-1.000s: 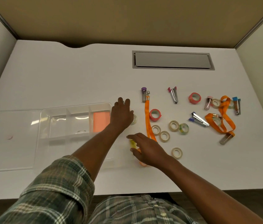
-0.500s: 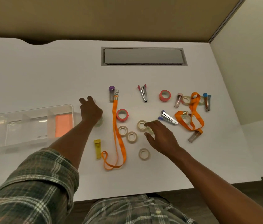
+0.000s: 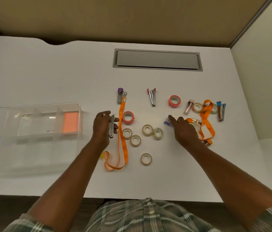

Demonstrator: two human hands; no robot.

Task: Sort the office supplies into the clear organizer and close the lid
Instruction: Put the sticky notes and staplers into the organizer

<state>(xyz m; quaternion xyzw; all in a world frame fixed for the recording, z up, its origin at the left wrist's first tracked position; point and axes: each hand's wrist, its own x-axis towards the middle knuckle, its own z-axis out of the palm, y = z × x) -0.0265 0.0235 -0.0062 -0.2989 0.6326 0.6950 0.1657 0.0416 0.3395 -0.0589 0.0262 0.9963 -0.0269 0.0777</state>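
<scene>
White desk (image 3: pixel 48 77) holds scattered supplies. Left hand (image 3: pixel 102 127) grips a metal stapler (image 3: pixel 111 125); the clear organizer (image 3: pixel 31 131) sits to its left. Right hand (image 3: pixel 182 129), fingers spread open, rests on a purple stapler (image 3: pixel 167 122) beside an orange lanyard (image 3: pixel 206 121).

Green-grey plaid shirt (image 3: pixel 147 215); sleeves (image 3: pixel 31 223) seemingly rolled; forearms bare.

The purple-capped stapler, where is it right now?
In the head view the purple-capped stapler lies on the desk, beside the orange lanyard's metal clip, left of the red-capped stapler.
</scene>
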